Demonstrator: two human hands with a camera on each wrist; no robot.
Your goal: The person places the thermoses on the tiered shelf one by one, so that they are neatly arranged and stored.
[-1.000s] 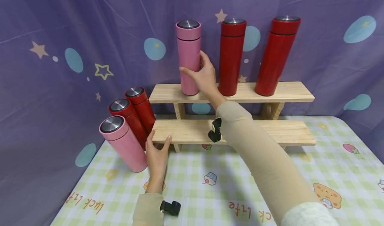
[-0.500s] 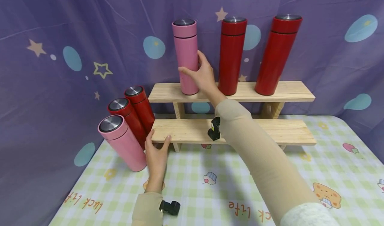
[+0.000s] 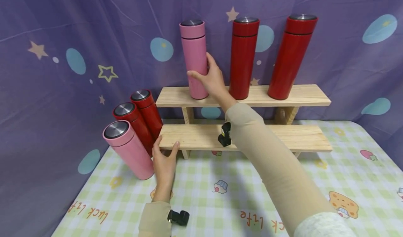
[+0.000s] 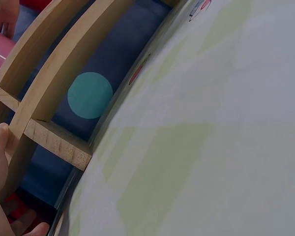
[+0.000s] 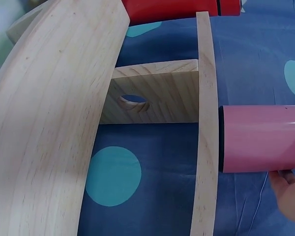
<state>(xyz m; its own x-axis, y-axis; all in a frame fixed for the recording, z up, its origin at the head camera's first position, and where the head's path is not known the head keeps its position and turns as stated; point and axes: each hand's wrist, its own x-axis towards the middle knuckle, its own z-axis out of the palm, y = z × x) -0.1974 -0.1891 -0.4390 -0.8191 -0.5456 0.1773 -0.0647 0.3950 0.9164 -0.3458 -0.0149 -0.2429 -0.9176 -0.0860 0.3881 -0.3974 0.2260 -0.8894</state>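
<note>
My right hand (image 3: 214,79) grips the lower half of a pink thermos (image 3: 193,48) with a steel-topped lid. The thermos stands on the left part of the upper board of a two-tier wooden shelf (image 3: 267,93); in the right wrist view, the base of the pink thermos (image 5: 260,137) meets the board. Beside it on that board are two red thermoses (image 3: 242,62). At the left end of the lower board, my left hand (image 3: 165,163) holds the corner, thumb at the front edge. The left wrist view shows that thumb on the wood (image 4: 24,123), with the other fingers partly hidden.
Left of the shelf, a pink thermos (image 3: 130,151) and two red thermoses (image 3: 143,125) stand close together on the checked tablecloth (image 3: 201,202), near my left hand. A purple curtain (image 3: 94,27) hangs behind the shelf.
The top of the held pink thermos has shifted slightly left, while its base stays in about the same place. My left hand keeps its place on the lower board.
</note>
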